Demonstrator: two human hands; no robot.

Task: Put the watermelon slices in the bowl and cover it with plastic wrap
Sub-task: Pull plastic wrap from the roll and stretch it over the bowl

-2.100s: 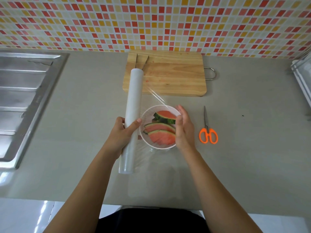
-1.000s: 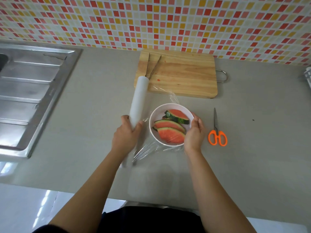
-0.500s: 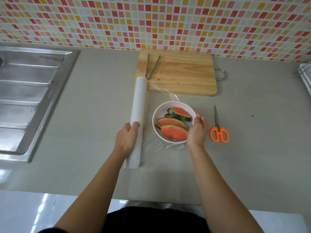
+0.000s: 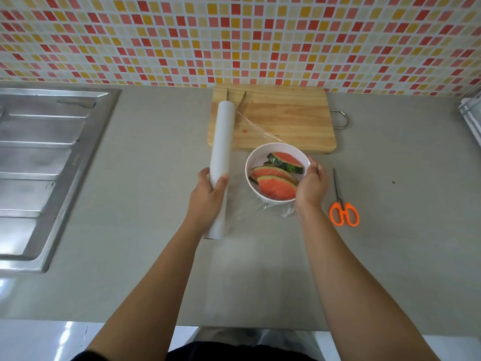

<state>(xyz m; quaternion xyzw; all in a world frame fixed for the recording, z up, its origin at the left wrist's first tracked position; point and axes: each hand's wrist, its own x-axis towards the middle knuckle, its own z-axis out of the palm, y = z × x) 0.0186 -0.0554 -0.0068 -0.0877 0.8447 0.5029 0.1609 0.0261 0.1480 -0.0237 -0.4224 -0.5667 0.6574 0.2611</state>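
A white bowl (image 4: 256, 157) stands on the grey counter and holds three watermelon slices (image 4: 277, 187) with green rind. My right hand (image 4: 312, 187) cups the bowl's right rim. My left hand (image 4: 207, 198) grips a long white roll of plastic wrap (image 4: 221, 149) lying just left of the bowl. A clear sheet of wrap (image 4: 256, 130) stretches from the roll across the bowl, and crumpled film (image 4: 263, 207) shows at the bowl's near side.
A wooden cutting board (image 4: 286, 118) lies behind the bowl, with metal tongs (image 4: 242, 101) on its left end. Orange-handled scissors (image 4: 343, 208) lie right of my right hand. A steel sink drainer (image 4: 44, 162) fills the left; a rack (image 4: 472, 115) is at the right edge.
My right hand went from flat beside the bowl to cupping its right rim. The roll stayed left of the bowl in my left hand, shifting only slightly.
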